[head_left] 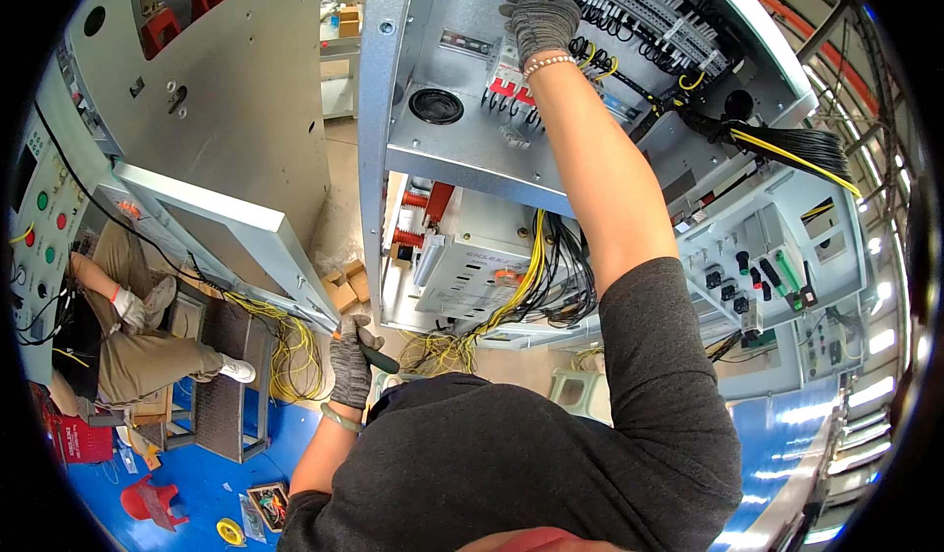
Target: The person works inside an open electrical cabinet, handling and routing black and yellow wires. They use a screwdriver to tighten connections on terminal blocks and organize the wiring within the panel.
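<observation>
My right hand (543, 19), in a grey knit glove with a beaded bracelet at the wrist, reaches up into the top compartment of a metal electrical cabinet (376, 139). Its fingers are curled at the wiring, and what they pinch is hidden. Just below it sits a row of circuit breakers (506, 88) with red levers, and black wires hang under them. My left hand (350, 367), also gloved, is low at the left of my body, closed around a dark-handled tool (381, 359) whose working end I cannot make out.
Terminal strips (639, 11) run along the compartment's back. Yellow and black wire bundles (536, 277) hang below. An open door (787, 247) with switches stands right. At left, a co-worker (147, 346) sits near another cabinet door (226, 228). A red stool (149, 501) stands on the blue floor.
</observation>
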A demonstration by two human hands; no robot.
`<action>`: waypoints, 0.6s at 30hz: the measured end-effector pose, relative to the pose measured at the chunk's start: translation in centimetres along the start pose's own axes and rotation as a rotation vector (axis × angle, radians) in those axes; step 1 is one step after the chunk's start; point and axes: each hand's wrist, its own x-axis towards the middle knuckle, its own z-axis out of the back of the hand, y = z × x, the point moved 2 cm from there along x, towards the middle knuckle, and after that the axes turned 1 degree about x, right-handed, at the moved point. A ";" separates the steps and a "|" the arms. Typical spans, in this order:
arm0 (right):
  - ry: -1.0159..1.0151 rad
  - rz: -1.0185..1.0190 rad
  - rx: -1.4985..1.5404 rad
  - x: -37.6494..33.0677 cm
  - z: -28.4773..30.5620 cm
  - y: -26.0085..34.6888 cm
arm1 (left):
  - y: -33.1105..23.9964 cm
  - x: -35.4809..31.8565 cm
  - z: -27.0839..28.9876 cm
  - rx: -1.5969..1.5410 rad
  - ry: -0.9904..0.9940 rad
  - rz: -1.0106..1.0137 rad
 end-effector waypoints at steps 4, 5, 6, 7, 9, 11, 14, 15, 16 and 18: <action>-0.011 0.025 -0.073 0.6 0.1 -0.2 | -0.3 0.1 -0.4 -0.019 0.002 0.031; -0.019 0.026 -0.099 0.7 0.1 -0.2 | -0.4 -0.1 -0.6 -0.017 0.002 0.031; -0.012 0.063 -0.085 1.7 0.6 -1.2 | -0.6 -0.2 -1.0 -0.013 0.008 0.030; -0.009 0.149 -0.270 2.8 1.1 -2.0 | -0.8 -0.2 -1.2 -0.008 0.014 0.031; 0.004 0.318 -0.639 4.2 1.7 -2.8 | -0.8 0.0 -1.2 0.001 -0.007 0.042; -0.013 0.325 -0.764 4.9 2.0 -3.1 | -0.8 0.1 -1.2 0.008 -0.015 0.046; -0.023 0.338 -0.899 3.4 1.1 -1.3 | -0.7 0.0 -0.9 -0.002 -0.018 0.030; -0.034 0.368 -0.899 3.5 1.2 -1.3 | -0.5 0.2 -0.8 -0.012 -0.005 0.028; -0.047 0.398 -0.900 3.6 1.4 -1.2 | -0.3 0.4 -0.6 -0.022 0.010 0.026; -0.002 0.290 -0.720 2.5 2.0 -1.1 | -0.1 0.5 -0.1 0.003 -0.014 0.030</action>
